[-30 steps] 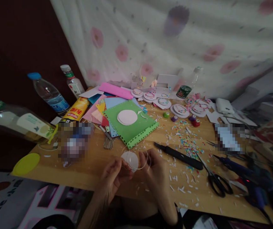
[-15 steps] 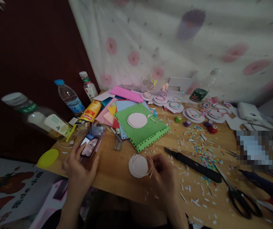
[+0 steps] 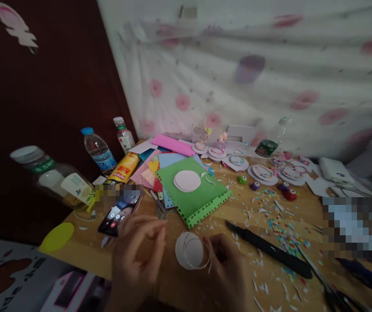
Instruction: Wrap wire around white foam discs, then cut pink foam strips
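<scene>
Fingers (image 3: pixel 206 242) on the right hand (image 3: pixel 228 264) pinch a thin loop (image 3: pixel 211 256) lying across a white circle (image 3: pixel 184 253) on the table (image 3: pixel 174 281). The left hand (image 3: pixel 135 253) is loose and empty. The yellow tube (image 3: pixel 124 169) has blurry red writing.

From the head, one camera looks forward and down across the nearby table (image 3: pixel 88 248) toward the curtain (image 3: pixel 205 78).
</scene>
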{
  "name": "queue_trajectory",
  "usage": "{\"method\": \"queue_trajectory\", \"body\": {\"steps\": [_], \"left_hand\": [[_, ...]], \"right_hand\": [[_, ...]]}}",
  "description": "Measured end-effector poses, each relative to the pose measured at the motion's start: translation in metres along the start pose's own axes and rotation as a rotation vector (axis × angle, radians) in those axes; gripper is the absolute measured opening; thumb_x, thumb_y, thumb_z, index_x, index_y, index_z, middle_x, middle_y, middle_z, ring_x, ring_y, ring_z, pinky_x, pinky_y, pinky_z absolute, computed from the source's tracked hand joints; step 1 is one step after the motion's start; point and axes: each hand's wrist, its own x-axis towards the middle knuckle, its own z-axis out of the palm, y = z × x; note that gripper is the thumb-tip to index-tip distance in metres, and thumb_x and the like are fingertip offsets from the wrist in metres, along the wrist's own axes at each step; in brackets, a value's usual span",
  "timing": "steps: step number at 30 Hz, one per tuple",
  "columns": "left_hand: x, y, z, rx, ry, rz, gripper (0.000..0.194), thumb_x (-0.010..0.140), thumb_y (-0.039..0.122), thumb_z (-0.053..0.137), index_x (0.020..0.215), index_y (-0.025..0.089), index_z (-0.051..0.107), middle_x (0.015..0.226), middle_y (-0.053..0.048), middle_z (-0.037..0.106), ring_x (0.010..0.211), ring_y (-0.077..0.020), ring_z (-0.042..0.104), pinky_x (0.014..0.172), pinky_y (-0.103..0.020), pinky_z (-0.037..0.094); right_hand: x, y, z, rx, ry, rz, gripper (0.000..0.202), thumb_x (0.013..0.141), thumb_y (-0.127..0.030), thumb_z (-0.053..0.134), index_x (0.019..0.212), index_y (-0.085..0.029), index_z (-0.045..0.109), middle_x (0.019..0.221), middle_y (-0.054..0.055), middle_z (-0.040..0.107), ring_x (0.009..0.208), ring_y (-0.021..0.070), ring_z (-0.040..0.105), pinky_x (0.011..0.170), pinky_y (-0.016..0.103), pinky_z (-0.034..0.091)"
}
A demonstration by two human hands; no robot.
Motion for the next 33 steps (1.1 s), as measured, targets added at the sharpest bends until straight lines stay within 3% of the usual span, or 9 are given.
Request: {"method": "queue_trajectory", "body": {"steps": [2, 5, 10, 14, 17, 22, 28, 33], "left_hand": [[-0.010, -0.006, 0.018, 0.049, -0.038, -0.042, 0.012, 0.077, 0.028, 0.081, 0.089, 0.028, 0.079, 0.091, -0.004, 0.072, 0.091, -0.0228, 0.061, 0.089, -0.028, 0.047], [-0.026, -0.025, 0.034, -0.029, -0.114, -0.275, 0.023, 0.082, 0.041, 0.077, 0.097, 0.025, 0.075, 0.095, -0.005, 0.073, 0.090, -0.0211, 0.066, 0.079, -0.024, 0.050], [-0.035, -0.048, 0.033, -0.117, 0.039, -0.381, 0.038, 0.077, 0.058, 0.076, 0.091, 0.023, 0.073, 0.069, 0.003, 0.060, 0.061, -0.0113, 0.052, 0.057, -0.017, 0.043], [-0.030, -0.049, 0.036, -0.254, -0.106, -0.595, 0.048, 0.064, 0.061, 0.085, 0.076, 0.017, 0.070, 0.064, 0.003, 0.061, 0.050, -0.0066, 0.046, 0.045, -0.015, 0.035], [-0.028, -0.046, 0.044, -0.284, -0.144, -0.682, 0.053, 0.057, 0.061, 0.089, 0.071, 0.017, 0.064, 0.059, 0.005, 0.059, 0.044, -0.0049, 0.044, 0.040, -0.015, 0.033], [-0.022, -0.046, 0.050, -0.168, -0.161, -0.679, 0.060, 0.050, 0.068, 0.084, 0.070, 0.017, 0.061, 0.050, 0.007, 0.054, 0.037, -0.0053, 0.041, 0.033, -0.016, 0.032], [-0.010, -0.054, 0.023, 0.109, -0.179, -0.563, 0.047, 0.058, 0.060, 0.079, 0.069, 0.016, 0.065, 0.052, 0.003, 0.061, 0.039, -0.0080, 0.046, 0.036, -0.019, 0.037], [-0.016, -0.066, 0.010, 0.356, -0.193, -0.459, 0.036, 0.069, 0.055, 0.069, 0.070, 0.019, 0.065, 0.062, -0.002, 0.067, 0.052, -0.0163, 0.059, 0.046, -0.025, 0.047]], "right_hand": [[0.000, -0.003, -0.001, 0.010, 0.011, 0.004, 0.034, 0.086, -0.047, 0.063, 0.064, -0.021, 0.061, 0.050, 0.001, 0.061, 0.044, 0.0169, 0.057, 0.040, 0.023, 0.040], [-0.002, -0.004, -0.004, -0.011, 0.056, -0.024, 0.030, 0.087, -0.043, 0.062, 0.066, -0.021, 0.061, 0.051, -0.001, 0.058, 0.043, 0.0148, 0.052, 0.040, 0.023, 0.037], [-0.006, -0.002, -0.009, -0.065, 0.161, -0.059, 0.027, 0.087, -0.038, 0.061, 0.066, -0.021, 0.059, 0.049, -0.005, 0.050, 0.042, 0.0126, 0.046, 0.040, 0.022, 0.033], [-0.006, -0.002, -0.010, -0.042, 0.136, -0.043, 0.029, 0.089, -0.038, 0.059, 0.065, -0.022, 0.057, 0.050, -0.005, 0.050, 0.042, 0.0123, 0.045, 0.040, 0.022, 0.033], [-0.005, 0.001, -0.010, -0.050, 0.121, -0.012, 0.029, 0.089, -0.040, 0.058, 0.067, -0.021, 0.057, 0.050, -0.004, 0.051, 0.042, 0.0127, 0.046, 0.040, 0.023, 0.034], [-0.004, 0.004, -0.012, -0.122, 0.117, -0.020, 0.029, 0.089, -0.040, 0.056, 0.068, -0.020, 0.058, 0.051, -0.003, 0.055, 0.043, 0.0130, 0.049, 0.042, 0.023, 0.035], [0.001, 0.007, -0.007, -0.319, -0.098, -0.030, 0.026, 0.091, -0.035, 0.055, 0.072, -0.019, 0.063, 0.055, -0.002, 0.058, 0.050, 0.0152, 0.054, 0.048, 0.024, 0.034], [0.003, 0.014, 0.004, -0.432, -0.133, -0.024, 0.017, 0.089, -0.027, 0.056, 0.077, -0.018, 0.064, 0.060, 0.001, 0.063, 0.054, 0.0172, 0.056, 0.053, 0.025, 0.035]]}}
